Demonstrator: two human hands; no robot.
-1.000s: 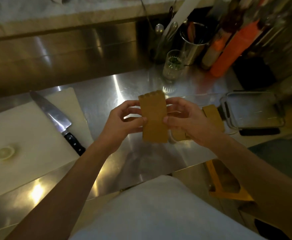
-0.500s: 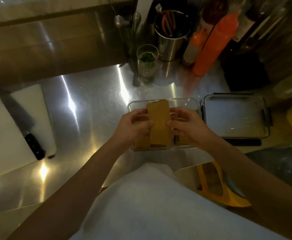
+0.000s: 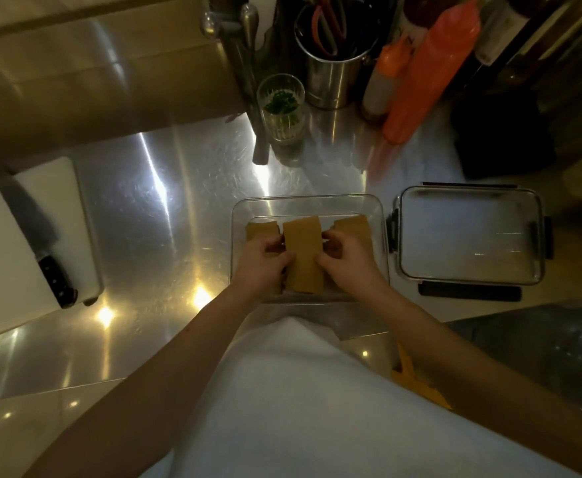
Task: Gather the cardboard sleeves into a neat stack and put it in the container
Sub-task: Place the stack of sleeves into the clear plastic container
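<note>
A clear plastic container (image 3: 303,201) sits on the steel counter in front of me. Inside it my left hand (image 3: 263,265) and my right hand (image 3: 346,262) pinch a brown stack of cardboard sleeves (image 3: 303,251) between them, held flat-side up in the middle of the container. Whether it rests on the bottom I cannot tell. A second stack of sleeves (image 3: 260,229) lies to its left and a third stack (image 3: 353,225) to its right, both partly hidden by my hands.
The container's lid (image 3: 469,236) lies to the right. A white cutting board (image 3: 24,243) with a knife (image 3: 39,236) is at the left. Behind stand a glass with herbs (image 3: 282,108), a steel utensil pot (image 3: 332,63) and orange squeeze bottles (image 3: 427,74).
My hands have carried the stack from above the counter down into the container, between the two stacks lying there. The view has shifted toward the container.
</note>
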